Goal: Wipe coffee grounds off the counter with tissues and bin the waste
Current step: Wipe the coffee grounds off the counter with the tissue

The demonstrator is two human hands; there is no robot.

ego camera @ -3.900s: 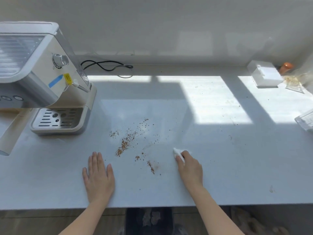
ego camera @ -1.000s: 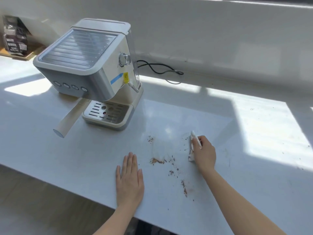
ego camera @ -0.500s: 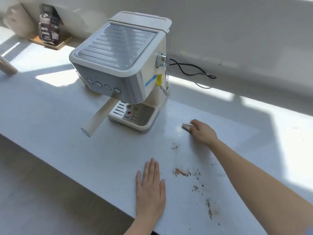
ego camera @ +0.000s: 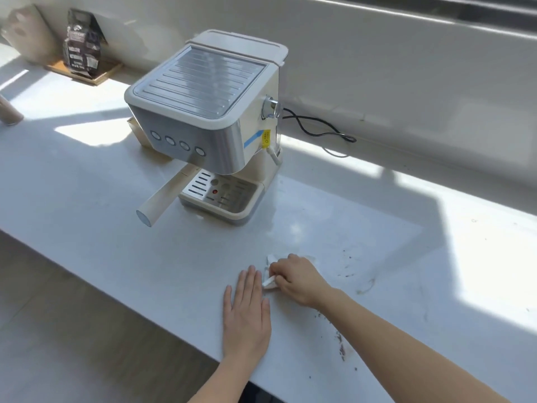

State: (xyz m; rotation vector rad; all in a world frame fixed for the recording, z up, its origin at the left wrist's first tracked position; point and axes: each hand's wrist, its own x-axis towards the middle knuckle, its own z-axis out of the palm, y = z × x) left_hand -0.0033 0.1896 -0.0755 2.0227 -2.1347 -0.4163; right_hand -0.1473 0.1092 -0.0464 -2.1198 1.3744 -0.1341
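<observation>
right hand [ego camera: 296, 279] now back beside left hand [ego camera: 247, 318], fingers [ego camera: 276, 269] in a pinch on tissue [ego camera: 268, 282]; left fingers [ego camera: 250, 283] flat near counter edge [ego camera: 174, 325]

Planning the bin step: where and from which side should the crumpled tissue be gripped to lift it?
Probably from above, gathering its loose edges inward into a bunch. The tissue lies crumpled on the counter under the right hand, folds sticking out toward the left hand. What it wiped up likely sits underneath, so a side pinch could spill it.

Left hand [ego camera: 247, 318] on counter [ego camera: 87, 199], tissue [ego camera: 268, 282] under right hand [ego camera: 296, 279] at its 1 o'clock, coffee machine [ego camera: 209, 117] at 12, grounds [ego camera: 341, 346] at 4.
</observation>
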